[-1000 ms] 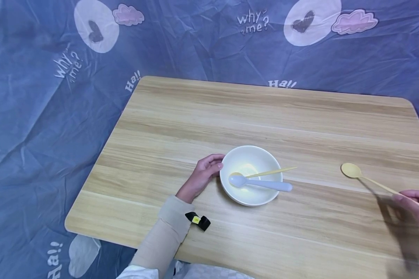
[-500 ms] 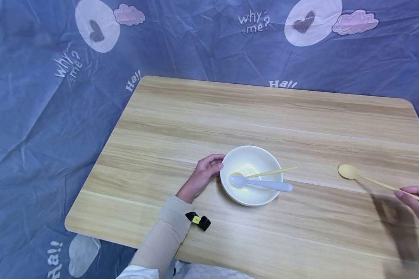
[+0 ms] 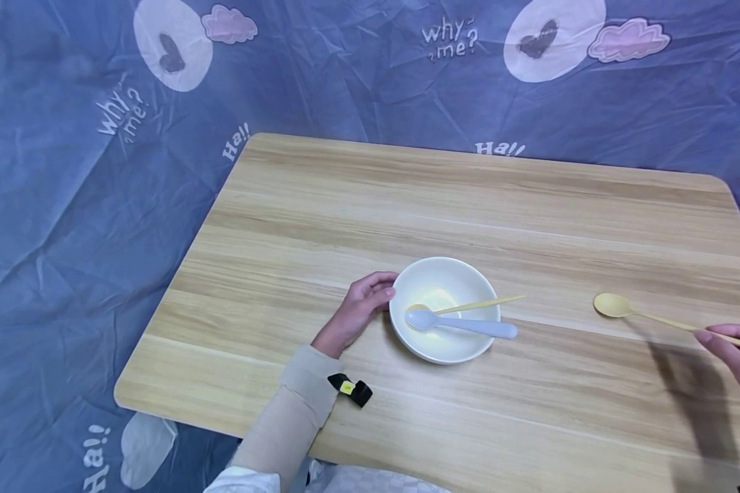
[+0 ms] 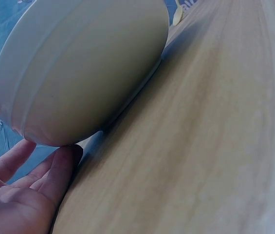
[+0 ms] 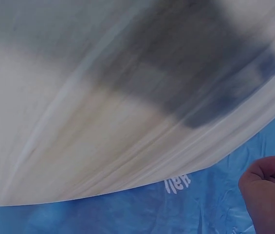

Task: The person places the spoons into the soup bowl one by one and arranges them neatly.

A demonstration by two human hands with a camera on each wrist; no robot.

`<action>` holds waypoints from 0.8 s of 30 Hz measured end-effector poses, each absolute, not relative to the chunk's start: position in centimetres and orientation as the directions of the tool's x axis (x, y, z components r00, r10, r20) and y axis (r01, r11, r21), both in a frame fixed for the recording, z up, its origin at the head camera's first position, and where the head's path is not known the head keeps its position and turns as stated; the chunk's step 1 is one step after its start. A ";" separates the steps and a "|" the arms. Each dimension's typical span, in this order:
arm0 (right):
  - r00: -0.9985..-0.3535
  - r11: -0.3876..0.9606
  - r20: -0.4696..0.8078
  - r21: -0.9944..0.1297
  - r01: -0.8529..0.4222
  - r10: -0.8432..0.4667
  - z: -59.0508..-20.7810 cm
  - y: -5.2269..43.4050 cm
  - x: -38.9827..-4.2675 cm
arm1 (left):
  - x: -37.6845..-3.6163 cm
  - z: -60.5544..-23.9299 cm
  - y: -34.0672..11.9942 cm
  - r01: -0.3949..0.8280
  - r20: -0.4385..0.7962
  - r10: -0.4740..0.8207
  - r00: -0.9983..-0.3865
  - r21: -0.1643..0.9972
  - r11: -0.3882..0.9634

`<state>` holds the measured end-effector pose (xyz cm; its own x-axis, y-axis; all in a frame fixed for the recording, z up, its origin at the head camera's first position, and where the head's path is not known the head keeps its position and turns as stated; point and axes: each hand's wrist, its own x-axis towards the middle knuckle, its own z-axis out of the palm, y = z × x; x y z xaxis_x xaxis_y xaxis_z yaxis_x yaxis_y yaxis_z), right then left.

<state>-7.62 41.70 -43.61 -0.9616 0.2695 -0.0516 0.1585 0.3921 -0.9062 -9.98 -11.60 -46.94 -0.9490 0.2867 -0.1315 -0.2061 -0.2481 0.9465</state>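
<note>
Carrying the yellow spoon (image 3: 617, 305) above the table (image 3: 321, 205), pinched by the right hand (image 3: 736, 356) — left hand (image 3: 358, 311) steadies the white bowl (image 3: 442, 342), fingers relaxed; next call: lower it inside, beside the two spoons.

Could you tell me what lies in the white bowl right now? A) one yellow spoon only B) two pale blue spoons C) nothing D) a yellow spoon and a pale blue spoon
D: the head view shows a yellow spoon and a pale blue spoon lying in the bowl, handles over its right rim.
</note>
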 end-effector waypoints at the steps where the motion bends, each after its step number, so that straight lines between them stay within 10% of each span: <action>1: -0.961 0.380 -0.067 -0.909 0.169 0.268 -43.0 41.2 -7.6 | -10.0 -46.9 -11.6 -0.205 -0.130 0.288 -0.949 0.947 -0.248; 24: -0.966 0.404 0.008 -0.909 0.101 0.258 -41.0 38.9 -8.0 | -9.9 -46.8 -11.6 -0.202 -0.127 0.285 -0.950 0.946 -0.252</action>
